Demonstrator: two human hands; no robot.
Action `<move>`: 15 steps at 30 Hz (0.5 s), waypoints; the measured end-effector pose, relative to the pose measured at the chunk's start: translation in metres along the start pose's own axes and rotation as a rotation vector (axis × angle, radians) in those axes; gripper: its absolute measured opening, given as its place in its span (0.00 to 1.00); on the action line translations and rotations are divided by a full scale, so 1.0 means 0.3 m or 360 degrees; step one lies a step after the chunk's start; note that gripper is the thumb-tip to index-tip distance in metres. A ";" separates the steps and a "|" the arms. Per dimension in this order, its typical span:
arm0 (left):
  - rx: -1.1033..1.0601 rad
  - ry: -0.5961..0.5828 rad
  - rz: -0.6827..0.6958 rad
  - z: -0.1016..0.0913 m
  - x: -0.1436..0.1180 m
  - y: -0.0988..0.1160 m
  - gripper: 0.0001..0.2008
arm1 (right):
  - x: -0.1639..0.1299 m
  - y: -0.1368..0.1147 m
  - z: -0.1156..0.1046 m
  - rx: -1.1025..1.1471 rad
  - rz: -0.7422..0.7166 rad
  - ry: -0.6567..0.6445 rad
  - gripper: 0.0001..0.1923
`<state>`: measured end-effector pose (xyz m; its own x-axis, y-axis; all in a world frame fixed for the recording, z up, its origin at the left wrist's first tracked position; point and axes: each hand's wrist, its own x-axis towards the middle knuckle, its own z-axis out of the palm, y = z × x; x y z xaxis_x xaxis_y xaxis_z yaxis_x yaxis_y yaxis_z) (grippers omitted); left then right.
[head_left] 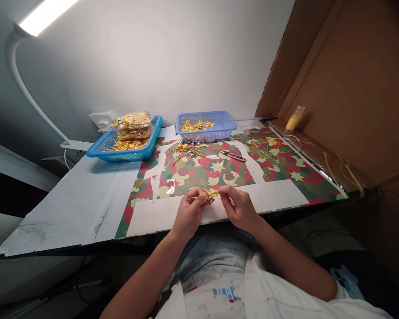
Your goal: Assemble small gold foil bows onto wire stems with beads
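Observation:
Between my two hands, above the table's front edge, is a small yellow bow (pixel 213 192) with a silver bell (pixel 211 200) just under it. My left hand (pixel 193 208) is closed on the bow's left side, thumb against fingers, and a thin gold cord (pixel 192 189) loops out above it. My right hand (pixel 238 204) is pinched at the bow's right end; its fingertips seem to hold the bow or a strand from it, too small to tell. Beyond my hands lie gold cords (pixel 186 149), several silver bells (pixel 194 142) and pink-handled thread snips (pixel 233 156).
A blue basket (pixel 98 153) with bagged yellow bows stands at the back left. Behind the bells sits a lilac basket (pixel 224 128) holding loose bows. Thread scraps (pixel 272 153) lie to the right, near a yellow-filled tube (pixel 294 119). A lamp (pixel 20 82) arches over the left; cardboard (pixel 349 88) walls the right.

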<state>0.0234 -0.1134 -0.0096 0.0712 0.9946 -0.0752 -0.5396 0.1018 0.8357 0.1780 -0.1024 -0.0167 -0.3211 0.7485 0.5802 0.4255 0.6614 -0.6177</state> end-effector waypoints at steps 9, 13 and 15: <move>-0.0010 0.0051 0.0071 0.004 0.006 -0.012 0.13 | 0.010 -0.006 0.003 0.0152 0.0159 -0.0080 0.06; 0.0040 0.0146 0.0117 0.009 0.004 -0.021 0.13 | 0.025 -0.011 -0.006 0.0332 0.0275 -0.0156 0.04; 0.0079 0.0194 0.0144 0.011 0.002 -0.024 0.12 | 0.031 -0.010 -0.010 0.0468 0.0346 -0.0219 0.04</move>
<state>0.0301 -0.1135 -0.0140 -0.0799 0.9949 -0.0612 -0.4967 0.0135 0.8678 0.1762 -0.0975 -0.0078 -0.3690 0.8591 0.3548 0.2416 0.4572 -0.8559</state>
